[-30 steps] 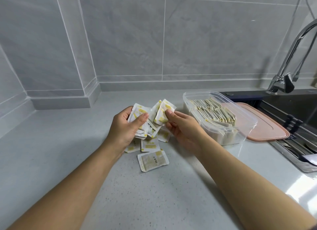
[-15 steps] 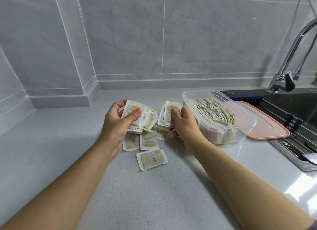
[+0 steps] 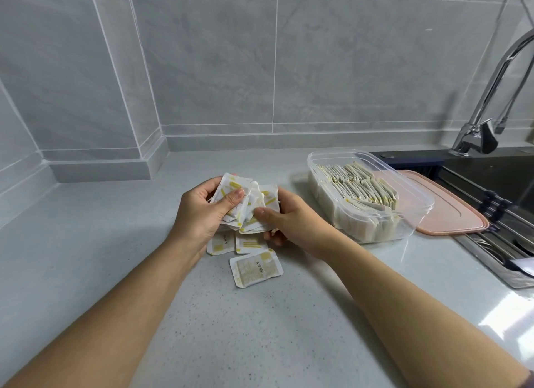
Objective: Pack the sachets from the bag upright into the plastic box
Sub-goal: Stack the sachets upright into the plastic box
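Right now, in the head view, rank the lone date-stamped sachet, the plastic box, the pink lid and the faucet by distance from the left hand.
1. Date-stamped sachet, lying flat just below and right of the left hand.
2. Plastic box, farther right.
3. Pink lid, just beyond the box.
4. Faucet, far right at the back.

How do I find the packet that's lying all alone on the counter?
Start at the clear plastic box on the right, then look left to the left hand and right hand gripping a bunch of sachets. Nearest the camera, below them, lies the lone sachet. It alone shows whole, pale side up, touched by neither hand.
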A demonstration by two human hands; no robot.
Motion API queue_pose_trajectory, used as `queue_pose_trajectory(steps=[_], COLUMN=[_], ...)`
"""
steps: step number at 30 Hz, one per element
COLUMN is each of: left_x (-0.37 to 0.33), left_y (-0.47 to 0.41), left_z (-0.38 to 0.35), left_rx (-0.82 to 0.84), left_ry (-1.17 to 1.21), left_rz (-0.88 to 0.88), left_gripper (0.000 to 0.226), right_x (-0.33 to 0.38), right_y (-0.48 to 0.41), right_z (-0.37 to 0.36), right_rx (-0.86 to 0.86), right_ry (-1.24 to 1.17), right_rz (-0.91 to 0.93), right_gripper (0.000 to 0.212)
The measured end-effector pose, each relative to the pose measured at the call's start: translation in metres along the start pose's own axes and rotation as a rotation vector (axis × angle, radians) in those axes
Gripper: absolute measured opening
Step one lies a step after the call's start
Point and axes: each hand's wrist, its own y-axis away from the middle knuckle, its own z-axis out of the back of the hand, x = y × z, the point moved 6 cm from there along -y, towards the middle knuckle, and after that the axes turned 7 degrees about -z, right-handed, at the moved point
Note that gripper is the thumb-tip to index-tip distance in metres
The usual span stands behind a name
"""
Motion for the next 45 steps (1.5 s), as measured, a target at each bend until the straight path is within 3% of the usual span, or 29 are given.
queue_pose_trajectory(steps=[4,10,17,24,27,32,45], left_x=[-0.001,-0.005,-0.019,-0.019,-0.018,-0.019,-0.006], left_y=[0.002,0.000,-0.005,-0.006,-0.007,-0.006,-0.007], left_z=[0.000,0.006,0.005,0.001,0.002,0.008,0.012], left_rx=[0.005,-0.015,0.124,0.172,0.161,0.068,0.082], left_ry=[-0.105,-0.185,-0.331,-0.453,-0.506,-0.635,-0.488], left_rz=[0.001,-0.059,-0.245,-0.318,-0.316,-0.315,-0.133], left_gripper=[0.010,0.008,0.024,0.032,0.038,0.023,0.013], right_x=[0.003,0.003,0.004,0.005,0.006,0.005,0.004], right_y=[0.001,0.001,0.003,0.004,0.005,0.004,0.004], right_z=[0.003,0.006,0.006,0.003,0.001,0.004,0.001], right_rx=[-0.038,-0.072,-0.061,-0.009,0.015,-0.015,0.019], right_ry=[0.002,-0.031,-0.043,-0.026,-0.037,-0.058,-0.116], right_rz=[0.041,0.053,0.053,0.053,0.046,0.039,0.034], right_gripper=[0.008,0.008,0.012,0.006,0.008,0.007,0.007])
